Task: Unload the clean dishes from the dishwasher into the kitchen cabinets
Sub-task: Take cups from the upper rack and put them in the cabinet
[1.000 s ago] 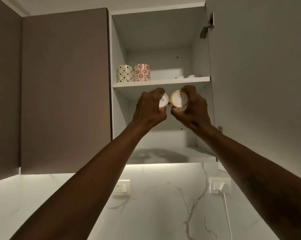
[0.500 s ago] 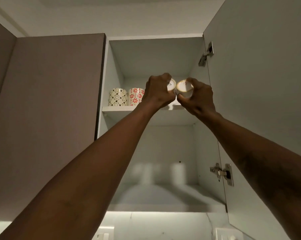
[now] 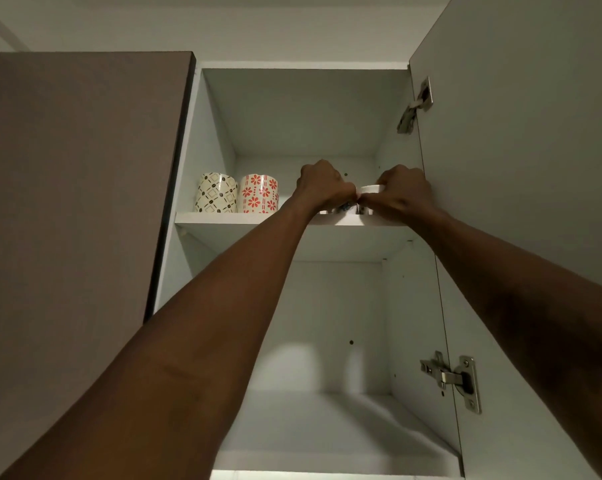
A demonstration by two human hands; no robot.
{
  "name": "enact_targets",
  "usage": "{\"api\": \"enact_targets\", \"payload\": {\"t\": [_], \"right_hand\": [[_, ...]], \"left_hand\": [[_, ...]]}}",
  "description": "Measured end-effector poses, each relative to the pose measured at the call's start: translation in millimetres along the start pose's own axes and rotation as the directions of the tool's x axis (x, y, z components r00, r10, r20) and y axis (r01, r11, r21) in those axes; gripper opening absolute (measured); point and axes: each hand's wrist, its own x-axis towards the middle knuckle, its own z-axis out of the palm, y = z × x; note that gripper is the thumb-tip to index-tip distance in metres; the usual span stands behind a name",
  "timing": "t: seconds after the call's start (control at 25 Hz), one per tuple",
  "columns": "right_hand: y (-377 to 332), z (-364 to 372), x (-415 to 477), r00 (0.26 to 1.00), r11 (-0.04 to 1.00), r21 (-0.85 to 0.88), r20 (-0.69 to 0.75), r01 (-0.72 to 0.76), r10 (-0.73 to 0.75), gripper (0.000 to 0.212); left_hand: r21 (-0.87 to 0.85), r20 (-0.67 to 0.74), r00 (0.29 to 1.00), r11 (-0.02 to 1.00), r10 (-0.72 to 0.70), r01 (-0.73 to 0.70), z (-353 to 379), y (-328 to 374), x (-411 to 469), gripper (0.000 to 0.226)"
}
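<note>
At the upper shelf (image 3: 223, 218) the right hand (image 3: 401, 194) clasps a white-rimmed cup (image 3: 371, 189). The left hand (image 3: 322, 187) clasps a second cup (image 3: 343, 206), mostly hidden, dark pattern peeking out, right of two patterned mugs (image 3: 258, 194).

A cream mug with brown diamonds (image 3: 216, 193) and a white mug with red flowers (image 3: 259, 194) stand close side by side at the upper shelf's (image 3: 223, 218) left end. Toward its right end, at the front edge, the left hand (image 3: 322, 187) grips a mostly hidden patterned cup (image 3: 344, 206), and the right hand (image 3: 401, 192) grips a white cup (image 3: 371, 189).
</note>
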Motion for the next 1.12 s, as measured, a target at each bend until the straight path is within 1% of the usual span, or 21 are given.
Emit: {"api": "enact_targets", "payload": {"t": [0.08, 0.2, 0.28, 0.36, 0.48, 0.56, 0.72, 0.76, 0.84, 0.92, 1.0, 1.04, 1.12], "right_hand": [[3.0, 5.8, 3.8, 0.999, 0.999, -0.049, 0.028, -0.023, 0.025, 0.083], [7.2, 13.1, 7.5, 0.998, 0.995, -0.086, 0.039, -0.051, 0.055, 0.071], [9.6, 15.2, 8.4, 0.997, 0.994, -0.076, 0.029, -0.072, 0.075, 0.073], [10.5, 15.0, 8.4, 0.995, 0.992, -0.072, 0.008, -0.103, 0.103, 0.071], [8.5, 10.9, 6.2, 0.989, 0.983, -0.109, -0.01, -0.149, 0.149, 0.059], [7.0, 7.2, 4.7, 0.985, 0.977, -0.128, 0.001, -0.173, 0.175, 0.06], [2.6, 0.2, -3.8, 0.975, 0.974, -0.107, 0.07, -0.201, 0.209, 0.065], [1.5, -1.7, -9.3, 0.978, 0.976, -0.098, 0.057, -0.196, 0.202, 0.064], [-0.6, -5.3, -27.3, 0.988, 0.985, -0.077, -0.027, -0.153, 0.151, 0.058], [0.8, -6.9, -50.9, 0.989, 0.997, -0.042, -0.141, -0.057, 0.051, 0.047], [6.2, -7.2, -73.6, 0.972, 0.999, 0.004, -0.232, 0.04, -0.038, 0.039], [8.0, -7.8, -85.3, 0.966, 0.997, 0.016, -0.249, 0.071, -0.065, 0.037], [11.3, -9.3, -108.8, 0.967, 0.994, 0.014, -0.231, 0.111, -0.105, 0.039]], "left_hand": [[-0.021, 0.022, 0.999, 0.999, -0.025, 0.025, 9.7, -3.5, 4.6, 0.037], [-0.034, 0.029, 0.999, 0.999, -0.017, 0.018, 16.5, -9.7, 8.0, 0.035], [-0.051, 0.029, 1.0, 0.999, -0.002, 0.003, 17.2, -14.0, 7.1, 0.035], [-0.065, 0.033, 0.999, 0.998, 0.011, -0.009, 16.7, -15.5, 3.2, 0.042], [-0.08, -0.015, 0.999, 0.996, 0.032, -0.033, 14.6, -16.7, -0.8, 0.047], [-0.074, -0.016, 0.999, 0.996, 0.044, -0.045, 13.2, -15.6, -1.6, 0.048], [-0.054, -0.006, 1.0, 0.998, 0.015, -0.015, 11.4, -12.6, -7.0, 0.053], [-0.038, -0.015, 1.0, 0.999, 0.017, -0.018, 10.5, -12.5, -10.7, 0.054], [0.018, -0.063, 0.997, 0.998, 0.053, -0.052, 9.6, -15.0, -23.6, 0.047], [0.067, -0.137, 0.986, 0.993, 0.1, -0.092, 10.6, -19.6, -44.0, 0.041], [0.126, -0.203, 0.97, 0.986, 0.136, -0.112, 10.7, -26.6, -66.5, 0.043], [0.156, -0.219, 0.962, 0.979, 0.163, -0.131, 9.6, -31.8, -77.2, 0.042], [0.189, -0.222, 0.942, 0.959, 0.251, -0.211, 6.0, -41.5, -99.5, 0.035]]}}
